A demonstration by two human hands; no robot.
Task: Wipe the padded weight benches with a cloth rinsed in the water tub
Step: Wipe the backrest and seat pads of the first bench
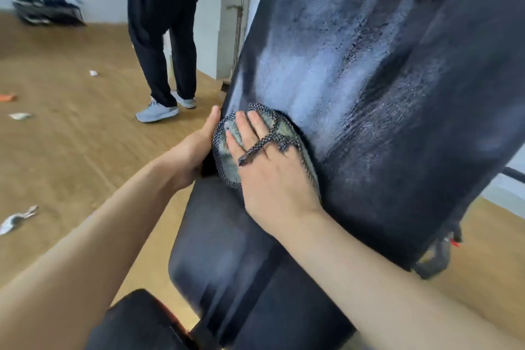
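Under the right hand (272, 170), fingers straight, pressing flat, lies a grey round cloth with checkered mesh edging (224, 159), against the tilted black padded bench back (383, 94). Left hand (196, 148) grips that pad's left edge.

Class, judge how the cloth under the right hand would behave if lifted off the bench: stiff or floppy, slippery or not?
Probably floppy: the cloth lies flat against the bench pad under the right hand. Its strap across the fingers likely stops it slipping.
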